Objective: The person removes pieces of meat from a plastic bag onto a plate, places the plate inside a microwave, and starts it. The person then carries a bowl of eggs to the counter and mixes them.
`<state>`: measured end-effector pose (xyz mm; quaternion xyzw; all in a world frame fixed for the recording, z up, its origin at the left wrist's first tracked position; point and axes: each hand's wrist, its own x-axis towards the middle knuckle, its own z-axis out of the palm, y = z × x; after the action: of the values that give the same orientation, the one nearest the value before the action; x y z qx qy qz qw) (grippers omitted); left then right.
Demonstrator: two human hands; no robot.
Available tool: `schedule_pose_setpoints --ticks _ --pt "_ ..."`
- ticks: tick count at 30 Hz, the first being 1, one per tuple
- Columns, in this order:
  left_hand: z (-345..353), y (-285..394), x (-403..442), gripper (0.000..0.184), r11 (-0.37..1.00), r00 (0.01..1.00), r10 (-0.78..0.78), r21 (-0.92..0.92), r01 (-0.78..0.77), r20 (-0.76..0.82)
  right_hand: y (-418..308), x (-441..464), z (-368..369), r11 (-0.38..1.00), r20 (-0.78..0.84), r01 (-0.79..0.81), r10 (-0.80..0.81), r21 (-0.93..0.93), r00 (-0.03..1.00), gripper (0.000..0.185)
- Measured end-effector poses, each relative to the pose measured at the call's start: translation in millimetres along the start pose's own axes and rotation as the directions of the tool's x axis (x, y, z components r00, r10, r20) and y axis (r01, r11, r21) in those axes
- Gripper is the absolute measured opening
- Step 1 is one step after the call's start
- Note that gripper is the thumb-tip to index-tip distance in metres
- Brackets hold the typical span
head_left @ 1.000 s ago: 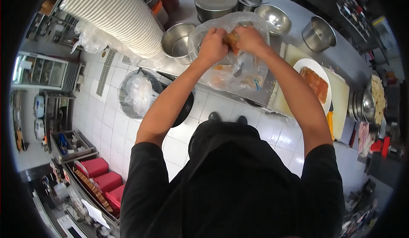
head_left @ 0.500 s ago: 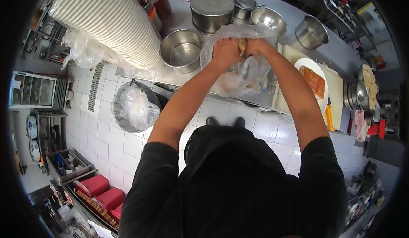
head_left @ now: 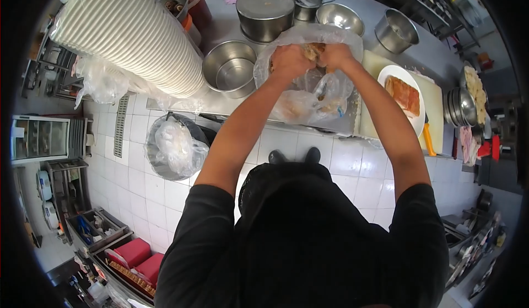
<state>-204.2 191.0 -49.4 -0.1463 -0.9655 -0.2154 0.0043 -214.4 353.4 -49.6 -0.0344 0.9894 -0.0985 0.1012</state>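
Observation:
My left hand (head_left: 290, 62) and my right hand (head_left: 336, 57) are both inside the mouth of a clear plastic bag (head_left: 352, 39) on the counter. Between them is a brown, moist-looking piece of food (head_left: 313, 52), perhaps cooked meat. The fingers of each hand are curled against it from either side, partly hidden. More food shows dimly below, inside the bag. A smaller knotted plastic bag (head_left: 295, 106) with pale contents lies at the near side, by the counter edge.
A steel pot (head_left: 228, 68) stands left of the bag, beside a tall stack of white containers (head_left: 129, 38). To the right, a white plate (head_left: 414, 77) with a reddish-brown slab and an orange-handled knife (head_left: 428, 140) rest on cutting boards (head_left: 439, 109). A lined bin (head_left: 176, 148) stands on the floor.
My hands have moved slightly apart, and more of the brown food shows between them. The bag's mouth looks wider. The whole view has shifted a little.

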Motion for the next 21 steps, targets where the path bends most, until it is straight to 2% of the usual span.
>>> schedule_pose_setpoints --ticks 1,4,7,10,13,16,19,21 --pt "-2.5 -1.9 -1.8 0.041 0.999 1.0 -0.006 -0.041 0.007 0.026 0.3 -1.8 2.7 0.999 -0.015 -0.019 0.019 0.034 1.0 0.038" --pt "-22.1 6.0 -2.9 0.04 0.969 0.949 -0.127 -0.17 0.181 0.287 -3.8 -3.5 10.7 1.0 -0.082 -0.005 0.003 -0.025 0.997 0.037" --pt "-30.8 3.6 -4.7 0.039 0.873 0.923 -0.143 -0.395 0.288 0.357 0.7 -0.1 15.9 0.992 -0.065 0.088 -0.094 -0.094 0.993 0.042" --pt "-49.3 8.4 -8.7 0.043 0.66 0.875 -0.22 -0.595 0.459 0.431 5.4 1.3 17.7 0.996 0.007 0.07 -0.071 0.059 0.997 0.049" --pt "-63.7 21.2 -23.3 0.051 0.368 0.916 -0.276 -0.848 0.381 0.292 -3.6 -4.0 11.9 0.992 0.006 -0.027 0.027 0.123 1.0 0.057" --pt "-74.7 8.7 -27.0 0.057 0.218 0.925 -0.011 -0.902 0.372 0.379 -13.8 -11.9 3.6 0.982 -0.106 0.001 0.02 0.19 0.994 0.052" --pt "-93.7 6.2 -43.0 0.054 0.054 0.877 0.026 -0.877 0.478 0.479 -28.5 -16.2 -25.0 0.952 0.063 -0.115 0.101 0.284 0.993 0.047" --pt "-109.1 9.9 -60.6 0.052 -0.021 0.885 0.036 -0.885 0.465 0.465 -29.6 -32.2 -42.2 0.889 0.175 -0.153 0.084 0.431 0.981 0.045"
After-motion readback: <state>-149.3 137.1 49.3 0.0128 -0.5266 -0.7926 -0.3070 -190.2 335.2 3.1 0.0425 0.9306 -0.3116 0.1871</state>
